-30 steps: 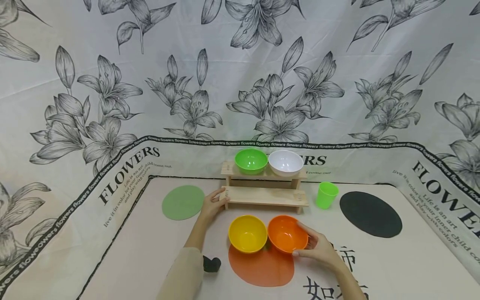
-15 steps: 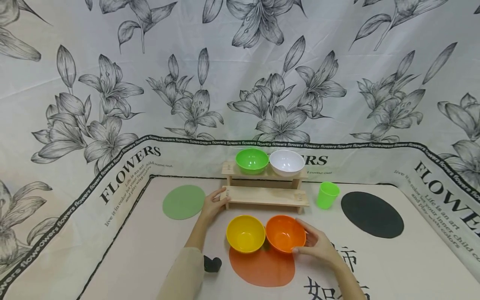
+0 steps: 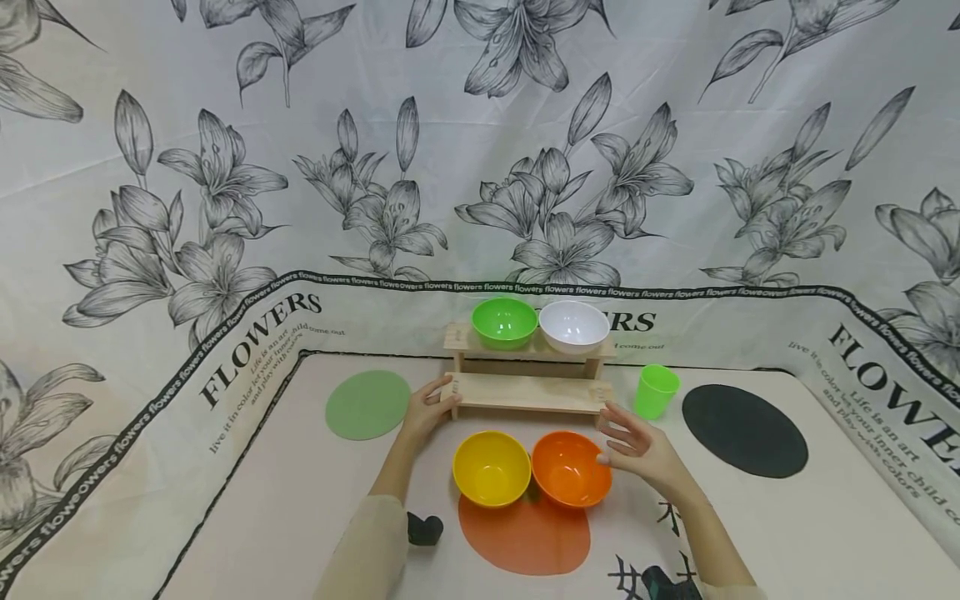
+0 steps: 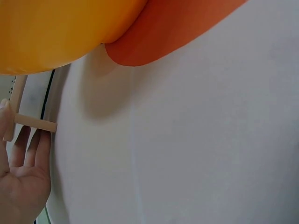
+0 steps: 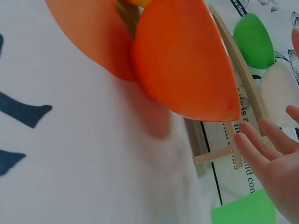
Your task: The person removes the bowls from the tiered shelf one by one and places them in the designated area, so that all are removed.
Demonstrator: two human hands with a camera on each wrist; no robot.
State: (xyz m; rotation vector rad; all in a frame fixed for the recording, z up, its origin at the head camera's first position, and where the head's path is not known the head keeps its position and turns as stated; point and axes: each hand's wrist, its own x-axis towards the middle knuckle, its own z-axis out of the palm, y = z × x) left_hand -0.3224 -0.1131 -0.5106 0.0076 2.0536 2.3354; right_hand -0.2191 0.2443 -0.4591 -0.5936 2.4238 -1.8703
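A two-step wooden rack (image 3: 532, 392) stands at the back of the table. My left hand (image 3: 429, 407) holds the left end of its lower step, thumb up at the board and fingers at the leg, as the left wrist view shows (image 4: 28, 182). My right hand (image 3: 641, 446) is off the orange bowl (image 3: 572, 471), fingers spread near the rack's right end. In the right wrist view the fingers (image 5: 247, 144) extend past the bowl with nothing in them. The yellow bowl (image 3: 491, 471) sits against the orange one. A green bowl (image 3: 504, 323) and a white bowl (image 3: 574, 327) stand on the upper step.
A green cup (image 3: 656, 392) stands right of the rack. Flat round patches, orange (image 3: 525, 542), green (image 3: 367, 405) and black (image 3: 745, 431), lie on the table. A flower-printed cloth (image 3: 375, 167) hangs behind.
Both front bowls shifted slightly left, then my right hand let go of the orange bowl and moved up toward the rack's right end. My left hand stayed at the rack.
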